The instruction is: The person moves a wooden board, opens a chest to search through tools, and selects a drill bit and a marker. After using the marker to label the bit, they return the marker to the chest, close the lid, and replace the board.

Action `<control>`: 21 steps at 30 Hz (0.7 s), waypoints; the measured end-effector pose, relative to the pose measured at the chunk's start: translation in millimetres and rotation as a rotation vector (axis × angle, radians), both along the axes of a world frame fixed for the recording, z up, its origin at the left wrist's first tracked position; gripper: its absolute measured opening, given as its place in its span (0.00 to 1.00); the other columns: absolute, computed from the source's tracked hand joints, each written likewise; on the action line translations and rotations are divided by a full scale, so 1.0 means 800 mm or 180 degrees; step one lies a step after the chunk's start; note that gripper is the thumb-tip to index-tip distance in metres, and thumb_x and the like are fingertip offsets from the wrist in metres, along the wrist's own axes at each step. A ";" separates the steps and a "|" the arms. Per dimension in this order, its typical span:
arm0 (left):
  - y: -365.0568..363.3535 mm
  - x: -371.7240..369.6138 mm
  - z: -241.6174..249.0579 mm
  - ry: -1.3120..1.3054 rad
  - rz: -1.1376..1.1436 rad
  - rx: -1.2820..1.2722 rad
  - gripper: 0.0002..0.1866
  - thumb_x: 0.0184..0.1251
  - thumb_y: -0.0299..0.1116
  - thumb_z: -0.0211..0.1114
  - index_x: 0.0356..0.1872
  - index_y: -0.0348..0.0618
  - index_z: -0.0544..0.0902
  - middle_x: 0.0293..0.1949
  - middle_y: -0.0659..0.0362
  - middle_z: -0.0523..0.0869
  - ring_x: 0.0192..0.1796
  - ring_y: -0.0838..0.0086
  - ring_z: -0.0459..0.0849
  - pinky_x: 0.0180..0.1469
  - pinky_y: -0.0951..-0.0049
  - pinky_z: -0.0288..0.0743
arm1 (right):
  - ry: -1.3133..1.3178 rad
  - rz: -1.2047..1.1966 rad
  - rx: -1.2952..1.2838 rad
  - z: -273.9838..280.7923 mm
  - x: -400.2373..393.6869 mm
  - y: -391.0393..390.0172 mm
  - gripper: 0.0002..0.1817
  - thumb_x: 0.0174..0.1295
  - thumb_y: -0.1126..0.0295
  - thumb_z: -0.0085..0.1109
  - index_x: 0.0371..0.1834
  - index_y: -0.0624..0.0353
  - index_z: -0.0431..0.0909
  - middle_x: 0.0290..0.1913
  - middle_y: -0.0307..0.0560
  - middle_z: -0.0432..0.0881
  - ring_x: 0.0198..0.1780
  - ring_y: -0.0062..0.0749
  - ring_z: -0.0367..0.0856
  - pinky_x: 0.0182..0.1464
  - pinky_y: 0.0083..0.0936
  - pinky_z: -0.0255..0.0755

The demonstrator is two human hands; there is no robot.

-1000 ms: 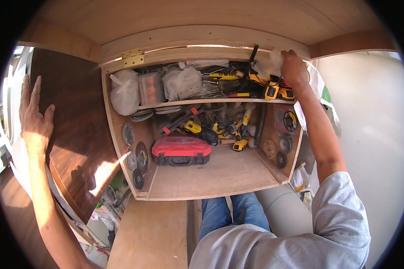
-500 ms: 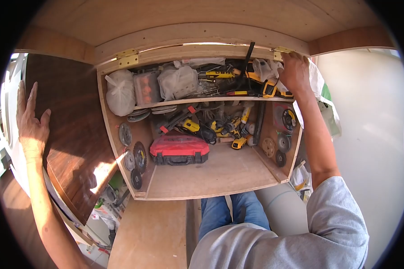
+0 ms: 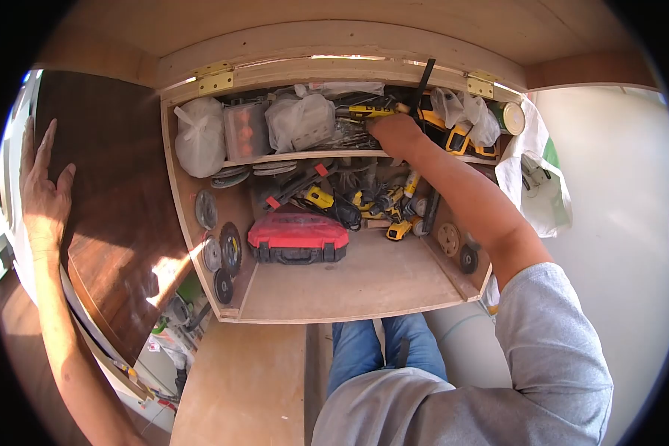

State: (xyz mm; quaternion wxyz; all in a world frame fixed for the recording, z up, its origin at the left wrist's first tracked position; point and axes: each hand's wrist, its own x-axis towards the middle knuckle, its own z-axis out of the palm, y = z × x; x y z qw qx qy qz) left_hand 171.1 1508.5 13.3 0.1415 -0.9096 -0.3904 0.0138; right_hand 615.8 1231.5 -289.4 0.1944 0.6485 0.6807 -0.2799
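Note:
My right hand (image 3: 395,137) reaches into the upper shelf of a wooden tool cabinet (image 3: 349,301), at a yellow and black tool (image 3: 366,111) and loose metal bits (image 3: 353,134). Its fingertips are hidden, so I cannot see whether it holds anything. On the left, my left hand (image 3: 46,195) has its fingers spread, with the palm against the edge of a dark wooden panel (image 3: 111,149). White plastic bags (image 3: 199,137) and a clear box with orange items (image 3: 246,132) share the upper shelf. Below sits a red and black case (image 3: 297,238).
Yellow power tools (image 3: 399,229) lie behind the red case. Discs hang on both side walls, one being a black disc (image 3: 223,286). A black bar (image 3: 422,85) sticks up from the shelf. A white bag (image 3: 531,178) hangs at the right.
My right hand has moved left and down from the right hinge into the upper shelf. A round can at the shelf's right end now shows. My left hand stays spread at the panel.

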 end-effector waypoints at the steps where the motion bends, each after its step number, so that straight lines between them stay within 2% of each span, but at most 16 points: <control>1: 0.002 -0.003 0.000 -0.0010 -0.0025 -0.0026 0.38 0.61 0.21 0.67 0.74 0.60 0.69 0.79 0.56 0.59 0.79 0.56 0.59 0.79 0.59 0.58 | -0.0055 -0.0021 0.0055 0.005 0.003 -0.001 0.17 0.54 0.76 0.62 0.49 0.55 0.84 0.47 0.49 0.86 0.51 0.45 0.86 0.48 0.41 0.81; 4: 0.008 -0.007 0.000 -0.0007 -0.0103 -0.0041 0.39 0.61 0.21 0.67 0.74 0.60 0.69 0.79 0.55 0.59 0.79 0.55 0.59 0.79 0.59 0.59 | -0.0020 0.0213 0.0275 0.030 0.021 -0.016 0.20 0.54 0.75 0.63 0.52 0.55 0.81 0.47 0.49 0.85 0.50 0.45 0.86 0.48 0.41 0.81; 7: 0.008 -0.006 0.001 0.0074 -0.0117 0.0041 0.39 0.61 0.21 0.67 0.74 0.61 0.69 0.79 0.55 0.60 0.79 0.55 0.60 0.79 0.59 0.60 | 0.0165 -0.0481 0.0833 0.046 0.047 -0.047 0.19 0.57 0.75 0.64 0.54 0.56 0.78 0.45 0.54 0.85 0.48 0.54 0.84 0.49 0.44 0.78; 13: 0.010 -0.007 -0.002 0.0123 -0.0117 0.0105 0.39 0.62 0.22 0.67 0.74 0.61 0.69 0.79 0.56 0.60 0.79 0.56 0.59 0.79 0.60 0.59 | 0.0536 -0.1801 0.1698 0.059 0.076 -0.069 0.20 0.58 0.70 0.67 0.54 0.59 0.77 0.48 0.59 0.83 0.50 0.60 0.81 0.50 0.48 0.76; 16: 0.006 -0.005 -0.001 0.0108 -0.0025 0.0086 0.39 0.61 0.22 0.68 0.74 0.61 0.69 0.79 0.57 0.60 0.79 0.57 0.59 0.79 0.60 0.58 | 0.0686 -0.1975 0.1800 0.058 0.079 -0.072 0.21 0.58 0.70 0.67 0.54 0.60 0.77 0.48 0.61 0.83 0.51 0.62 0.80 0.51 0.49 0.75; 19: 0.013 -0.013 -0.002 0.0097 -0.0022 0.0030 0.39 0.61 0.22 0.68 0.74 0.61 0.69 0.79 0.58 0.60 0.80 0.58 0.58 0.80 0.60 0.57 | 0.0843 -0.2065 0.2257 0.044 0.087 -0.079 0.21 0.57 0.70 0.67 0.55 0.61 0.78 0.48 0.62 0.83 0.50 0.63 0.80 0.51 0.44 0.75; 21: 0.017 -0.017 -0.003 0.0081 -0.0047 -0.0003 0.39 0.61 0.22 0.68 0.74 0.61 0.69 0.79 0.58 0.60 0.80 0.58 0.58 0.80 0.60 0.57 | 0.1193 -0.2621 0.2085 0.044 0.094 -0.085 0.21 0.58 0.72 0.66 0.56 0.62 0.78 0.45 0.60 0.85 0.46 0.56 0.83 0.50 0.39 0.76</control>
